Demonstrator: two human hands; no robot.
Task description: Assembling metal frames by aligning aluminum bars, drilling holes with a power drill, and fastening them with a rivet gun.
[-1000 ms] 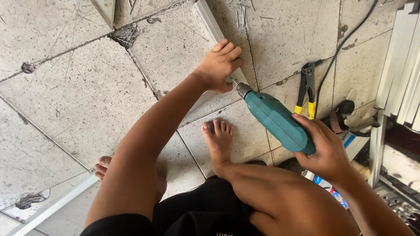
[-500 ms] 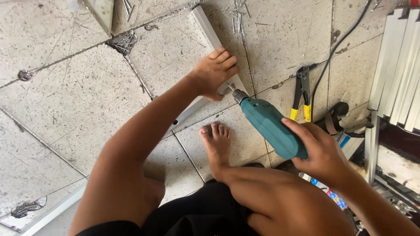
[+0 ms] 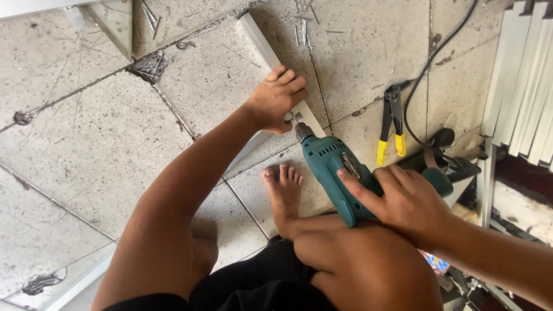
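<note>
My left hand [image 3: 276, 98] presses down on a long pale aluminium strip [image 3: 259, 35] that lies across the tiled floor. My right hand [image 3: 406, 198] grips a teal electric drill [image 3: 337, 173], index finger stretched along its body. The drill's bit touches the strip right beside my left fingers. My bare foot [image 3: 283, 193] rests on the tile just below the strip, and my knee sits under the drill.
Yellow-handled pliers [image 3: 390, 124] lie on the floor to the right, beside a black cable [image 3: 429, 66]. White metal profiles [image 3: 518, 86] stack at the right edge. Another pale strip [image 3: 75, 285] lies at lower left. Metal shavings [image 3: 151, 64] gather in a tile joint.
The view has shifted slightly; the drill and my right hand moved a little lower and closer to me, while my left hand stays pressed on the strip.
</note>
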